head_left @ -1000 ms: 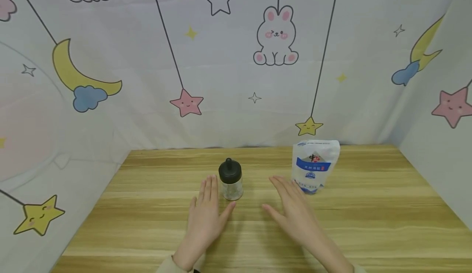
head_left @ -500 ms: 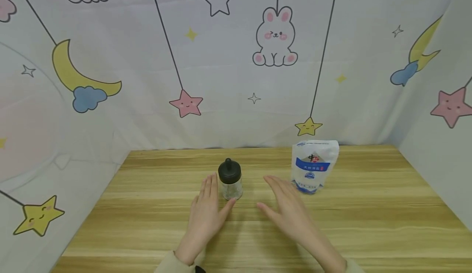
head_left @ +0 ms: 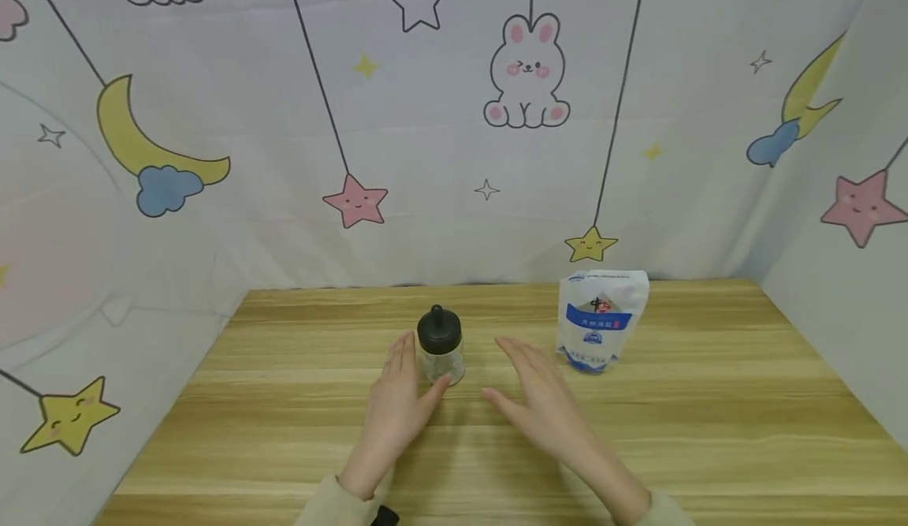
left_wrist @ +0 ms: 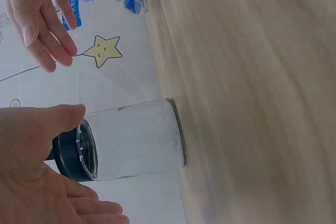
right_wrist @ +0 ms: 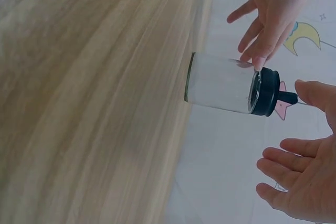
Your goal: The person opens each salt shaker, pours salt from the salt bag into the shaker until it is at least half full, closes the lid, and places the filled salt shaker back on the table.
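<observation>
A clear glass jar (head_left: 443,367) with a black knobbed lid (head_left: 439,332) stands upright on the table. My left hand (head_left: 397,404) is beside it on the left, fingers extended and thumb spread toward its front; the left wrist view shows the jar (left_wrist: 134,140) between thumb and fingers, not gripped. To the right of the jar, apart from it, my right hand (head_left: 546,412) holds nothing, its fingers loosely straight and thumb spread. Behind that hand a white and blue pouch (head_left: 599,325) with printed characters stands upright. In the right wrist view the jar (right_wrist: 220,82) looks see-through.
The wood-grain table (head_left: 723,415) reaches back to a white cloth backdrop (head_left: 426,132) printed with stars, moons and a rabbit. More of the same cloth hangs along the left and right sides.
My right hand has moved left, toward the jar and away from the pouch. The left hand has shifted slightly closer around the jar. Jar and pouch stay in place.
</observation>
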A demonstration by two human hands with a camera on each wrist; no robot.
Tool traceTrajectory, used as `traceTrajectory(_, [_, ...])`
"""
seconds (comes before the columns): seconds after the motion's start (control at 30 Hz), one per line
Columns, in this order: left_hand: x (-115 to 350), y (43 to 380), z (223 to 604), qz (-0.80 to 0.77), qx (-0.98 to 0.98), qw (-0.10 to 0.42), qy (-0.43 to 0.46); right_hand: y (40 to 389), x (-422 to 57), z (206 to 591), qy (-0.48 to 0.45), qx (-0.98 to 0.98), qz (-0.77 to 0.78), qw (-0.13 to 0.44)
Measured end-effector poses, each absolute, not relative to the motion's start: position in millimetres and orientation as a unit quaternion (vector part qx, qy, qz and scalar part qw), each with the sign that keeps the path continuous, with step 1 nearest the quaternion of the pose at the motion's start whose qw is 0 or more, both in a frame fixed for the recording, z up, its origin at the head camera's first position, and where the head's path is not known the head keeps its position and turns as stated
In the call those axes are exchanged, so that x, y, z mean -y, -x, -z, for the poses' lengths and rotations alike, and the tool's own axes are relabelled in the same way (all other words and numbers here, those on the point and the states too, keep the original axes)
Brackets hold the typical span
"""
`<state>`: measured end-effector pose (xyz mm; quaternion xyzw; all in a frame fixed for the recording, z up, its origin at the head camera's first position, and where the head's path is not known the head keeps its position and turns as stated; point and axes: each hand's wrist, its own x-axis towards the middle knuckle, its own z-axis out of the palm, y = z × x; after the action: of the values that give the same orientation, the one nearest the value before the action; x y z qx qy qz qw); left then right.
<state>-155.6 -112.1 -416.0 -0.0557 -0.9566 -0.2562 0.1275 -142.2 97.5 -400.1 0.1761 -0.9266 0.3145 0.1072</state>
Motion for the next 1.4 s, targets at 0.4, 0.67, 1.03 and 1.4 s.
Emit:
traceTrajectory(0.4, [113,161,417,0.280,0.954,0.100,0.047,147,-88,399,-0.148,0.920,-0.358,0.064])
traceTrajectory(0.67, [113,165,416,0.326,0.940,0.085,0.050,152,-82,400,-0.135,0.912,-0.383,0.053])
traceTrajectory(1.03, [113,168,418,0.369,0.926,0.058,0.053,158,-77,406,-0.130,0.899,-0.415,0.052])
traceTrajectory(1.4, [113,176,418,0.430,0.899,0.046,0.069,164,-71,404,-0.147,0.888,-0.432,0.056])
